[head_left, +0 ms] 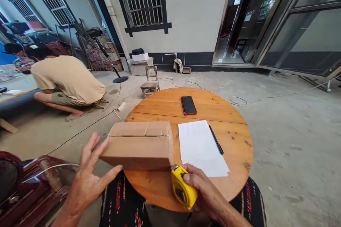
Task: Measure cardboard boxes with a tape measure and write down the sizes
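A closed brown cardboard box (138,147) rests at the left of the round wooden table (237,127), its left end reaching past the table edge. My left hand (89,173) is spread at the box's left end, thumb along the lower front; whether it touches cannot be made out fully. In my right hand (201,184) is a yellow tape measure (183,188), its metal tip close to the box's lower right corner. White paper sheets (198,145) lie right of the box, with a black pen (216,140) on their right edge.
A phone with a red edge (189,105) lies toward the table's far side. Beyond stands a small wooden chair (150,84). At left a person in a tan shirt (66,78) sits low by another table. Cables and a power strip (122,106) cross the floor. Dark red furniture (34,191) stands lower left.
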`<state>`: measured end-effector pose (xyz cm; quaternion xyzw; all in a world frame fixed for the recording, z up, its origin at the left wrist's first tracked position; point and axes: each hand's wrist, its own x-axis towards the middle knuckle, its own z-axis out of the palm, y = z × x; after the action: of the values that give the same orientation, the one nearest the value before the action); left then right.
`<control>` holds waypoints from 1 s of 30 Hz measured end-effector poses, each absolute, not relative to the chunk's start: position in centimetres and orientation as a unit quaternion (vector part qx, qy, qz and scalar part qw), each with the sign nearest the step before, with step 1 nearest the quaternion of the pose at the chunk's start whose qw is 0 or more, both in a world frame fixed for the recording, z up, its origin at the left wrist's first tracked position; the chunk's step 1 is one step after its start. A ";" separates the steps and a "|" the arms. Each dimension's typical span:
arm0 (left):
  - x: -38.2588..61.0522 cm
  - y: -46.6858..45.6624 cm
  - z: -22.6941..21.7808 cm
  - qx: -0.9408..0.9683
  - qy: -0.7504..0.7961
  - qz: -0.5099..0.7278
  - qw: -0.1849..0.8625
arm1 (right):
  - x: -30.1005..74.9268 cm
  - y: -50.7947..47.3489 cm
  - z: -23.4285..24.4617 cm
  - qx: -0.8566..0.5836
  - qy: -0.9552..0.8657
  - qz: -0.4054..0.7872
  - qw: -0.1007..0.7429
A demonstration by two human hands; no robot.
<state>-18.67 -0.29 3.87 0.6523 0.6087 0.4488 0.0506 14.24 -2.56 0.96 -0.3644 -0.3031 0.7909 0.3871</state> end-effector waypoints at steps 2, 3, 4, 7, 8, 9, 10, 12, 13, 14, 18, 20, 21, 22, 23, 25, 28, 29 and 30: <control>-18.4 0.3 4.7 0.698 0.591 0.405 0.008 | 14.1 -3.2 1.2 -0.388 -0.299 0.794 0.361; -18.3 0.5 4.8 0.713 0.581 0.393 0.001 | 14.1 -3.5 1.3 -0.394 -0.300 0.793 0.355; -18.2 0.6 4.9 0.719 0.577 0.387 -0.004 | 14.2 -3.6 1.5 -0.397 -0.303 0.791 0.355; -17.9 0.4 4.4 0.723 0.574 0.385 -0.015 | 14.6 -3.5 1.6 -0.416 -0.310 0.767 0.377; -17.8 0.3 4.2 0.723 0.572 0.386 -0.023 | 14.8 -3.3 1.7 -0.425 -0.311 0.758 0.385; -17.7 0.2 4.1 0.723 0.571 0.387 -0.032 | 15.1 -3.1 1.7 -0.430 -0.315 0.750 0.392; -17.6 0.1 4.0 0.725 0.570 0.385 -0.040 | 15.2 -2.8 1.7 -0.430 -0.321 0.744 0.399; -17.2 0.2 4.0 0.731 0.565 0.380 -0.050 | 15.5 -2.3 1.9 -0.418 -0.339 0.735 0.414; -17.0 0.3 4.0 0.734 0.561 0.379 -0.050 | 15.6 -2.1 2.0 -0.412 -0.348 0.730 0.420; -16.7 0.4 4.1 0.737 0.558 0.378 -0.049 | 15.7 -1.9 2.0 -0.411 -0.356 0.724 0.424; -15.8 1.1 4.3 0.742 0.547 0.383 -0.060 | 15.9 -2.3 1.9 -0.424 -0.366 0.706 0.433; -15.6 1.5 4.3 0.745 0.540 0.387 -0.066 | 16.1 -2.8 1.6 -0.417 -0.365 0.713 0.431; -15.5 1.6 4.3 0.747 0.537 0.386 -0.066 | 16.3 -3.1 1.5 -0.411 -0.360 0.717 0.433; -15.5 1.6 4.3 0.749 0.537 0.383 -0.065 | 16.5 -3.4 1.4 -0.403 -0.350 0.722 0.441; -15.4 1.4 4.5 0.750 0.539 0.377 -0.068 | 16.8 -3.6 1.5 -0.396 -0.331 0.728 0.452; -14.9 0.5 5.0 0.744 0.547 0.373 -0.093 | 17.3 -3.9 1.8 -0.383 -0.272 0.743 0.477; -13.1 -2.6 6.2 0.710 0.548 0.417 -0.147 | 17.8 -4.1 2.9 -0.345 -0.235 0.770 0.483; -12.2 -3.9 6.6 0.695 0.546 0.445 -0.147 | 17.9 -4.1 3.1 -0.330 -0.252 0.779 0.471; -11.2 -5.2 6.7 0.682 0.546 0.469 -0.128 | 17.8 -4.1 3.4 -0.317 -0.278 0.786 0.452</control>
<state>-11.22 -5.16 6.74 0.6823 0.5459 0.4691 -0.1277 17.84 -4.14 3.36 -0.3172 -0.2777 0.7859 0.4523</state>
